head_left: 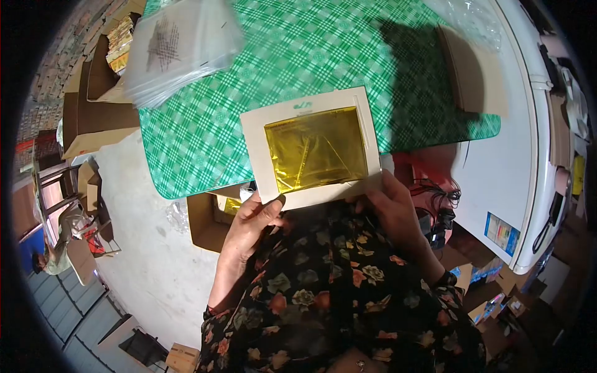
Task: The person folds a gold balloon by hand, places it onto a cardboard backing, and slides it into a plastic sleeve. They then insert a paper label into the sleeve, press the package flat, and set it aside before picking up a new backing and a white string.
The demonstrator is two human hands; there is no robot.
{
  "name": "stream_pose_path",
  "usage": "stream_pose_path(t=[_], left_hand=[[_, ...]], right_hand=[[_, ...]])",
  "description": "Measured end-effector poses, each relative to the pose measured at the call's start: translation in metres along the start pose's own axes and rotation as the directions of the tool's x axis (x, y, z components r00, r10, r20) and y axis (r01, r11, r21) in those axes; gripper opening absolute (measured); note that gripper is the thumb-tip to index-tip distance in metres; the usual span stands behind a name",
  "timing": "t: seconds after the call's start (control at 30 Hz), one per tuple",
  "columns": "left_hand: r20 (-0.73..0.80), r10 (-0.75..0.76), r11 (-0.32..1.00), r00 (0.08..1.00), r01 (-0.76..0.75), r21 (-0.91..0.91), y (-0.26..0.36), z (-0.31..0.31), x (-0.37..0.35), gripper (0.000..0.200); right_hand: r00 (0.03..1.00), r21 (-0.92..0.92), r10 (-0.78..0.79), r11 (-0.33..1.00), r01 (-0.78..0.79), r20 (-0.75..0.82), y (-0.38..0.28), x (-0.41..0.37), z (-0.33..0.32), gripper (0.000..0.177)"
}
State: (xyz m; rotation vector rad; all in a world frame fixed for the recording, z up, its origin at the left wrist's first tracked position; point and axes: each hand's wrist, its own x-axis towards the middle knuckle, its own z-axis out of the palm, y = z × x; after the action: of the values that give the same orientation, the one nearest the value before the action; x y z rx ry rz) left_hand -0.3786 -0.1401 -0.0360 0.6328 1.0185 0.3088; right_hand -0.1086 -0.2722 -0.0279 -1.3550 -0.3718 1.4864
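You hold a flat white card frame (259,155) with a crinkled gold foil sheet (316,149) filling its window, up in front of your chest, face toward you. It lies straight ahead of both hands, which share its lower edge, so neither is the nearer.

Your left hand (252,217) pinches the lower left corner, thumb pressed on the front and fingers behind. Your right hand (388,205) is closed on the lower right edge. Its thumb is hidden, so you cannot tell how it presses there.

The frame is a little wider than tall. Its long side runs left to right and tilts slightly, with the right end higher. The top and both side edges stand free of your fingers.

Beyond and below it spreads the green-and-white checked tablecloth (249,93), whose near edge passes behind the frame's lower half. On the cloth, a stack of clear plastic sleeves (180,43) sits well apart at the far left, and a flat brown cardboard piece (460,68) lies at the far right. The checked stretch between them shows nothing on it. A white chest appliance (516,155) flanks the table on your right, and an open brown cardboard box (205,224) sits low by your left wrist.
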Motion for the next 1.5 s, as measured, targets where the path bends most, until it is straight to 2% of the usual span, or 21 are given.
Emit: stream_pose_path(t=[0.07, 0.17, 0.27, 0.37, 0.57, 0.77, 0.87, 0.9, 0.97, 1.07, 1.17, 1.27, 1.37, 1.5], left_hand=[[-0.013, 0.093, 0.994, 0.996, -0.092, 0.051, -0.001, 0.004, 0.0, 0.039], [0.089, 0.098, 0.995, 0.991, -0.097, -0.022, 0.002, 0.004, 0.002, 0.042], [0.05, 0.063, 0.996, 0.997, -0.066, 0.053, 0.004, 0.007, 0.001, 0.042], [0.006, 0.089, 0.992, 0.996, -0.089, 0.093, 0.006, 0.009, -0.001, 0.038], [-0.028, 0.087, 0.985, 0.996, -0.081, 0.152, 0.015, 0.012, -0.006, 0.034], [-0.019, 0.055, 0.979, 0.998, -0.05, 0.196, 0.013, 0.004, 0.0, 0.036], [-0.002, 0.105, 0.984, 0.995, -0.103, 0.144, 0.012, 0.008, 0.001, 0.036], [0.002, 0.092, 0.992, 0.996, -0.092, 0.083, 0.014, 0.012, 0.0, 0.033], [-0.027, 0.114, 0.986, 0.993, -0.109, 0.122, 0.015, 0.021, 0.0, 0.03], [-0.013, 0.12, 0.98, 0.993, -0.116, 0.16, 0.011, 0.015, 0.003, 0.024], [-0.003, 0.103, 0.981, 0.995, -0.101, 0.165, 0.016, 0.017, 0.003, 0.023], [-0.051, 0.134, 0.978, 0.99, -0.123, 0.17, 0.013, 0.019, 0.005, 0.024], [-0.058, 0.148, 0.973, 0.987, -0.135, 0.186, 0.009, 0.017, 0.007, 0.026], [-0.039, 0.209, 0.957, 0.977, -0.196, 0.212, 0.018, 0.029, 0.001, 0.029]], right_hand=[[0.999, 0.011, 0.021, 1.0, -0.021, -0.024, -0.003, 0.0, 0.003, 0.022], [0.999, 0.053, 0.003, 0.999, 0.0, -0.052, 0.004, 0.001, 0.004, 0.018], [0.997, 0.059, -0.02, 0.998, 0.024, -0.073, 0.007, 0.003, 0.003, 0.016], [0.992, 0.033, -0.081, 0.996, 0.085, -0.092, 0.006, 0.004, 0.008, 0.016], [0.993, 0.047, -0.013, 0.999, 0.019, -0.117, 0.002, 0.003, 0.012, 0.024], [0.984, -0.15, 0.011, 0.988, -0.039, -0.18, -0.002, 0.005, 0.008, 0.029], [0.986, -0.159, 0.074, 0.982, -0.098, -0.151, 0.003, 0.006, 0.0, 0.029], [0.988, -0.151, 0.047, 0.986, -0.069, -0.147, 0.004, 0.007, 0.0, 0.028], [0.991, -0.135, -0.009, 0.991, -0.009, -0.136, 0.004, 0.011, 0.002, 0.025], [0.969, -0.282, -0.228, 0.94, 0.192, -0.099, 0.012, 0.017, -0.001, 0.021], [0.965, -0.201, -0.244, 0.954, 0.221, -0.098, 0.008, 0.018, 0.002, 0.018], [0.977, -0.122, -0.15, 0.984, 0.132, -0.152, -0.002, 0.016, 0.011, 0.015], [0.977, -0.156, -0.123, 0.983, 0.096, -0.174, -0.003, 0.016, 0.011, 0.017], [0.948, -0.218, -0.214, 0.962, 0.164, -0.234, -0.01, 0.012, 0.019, 0.019]])
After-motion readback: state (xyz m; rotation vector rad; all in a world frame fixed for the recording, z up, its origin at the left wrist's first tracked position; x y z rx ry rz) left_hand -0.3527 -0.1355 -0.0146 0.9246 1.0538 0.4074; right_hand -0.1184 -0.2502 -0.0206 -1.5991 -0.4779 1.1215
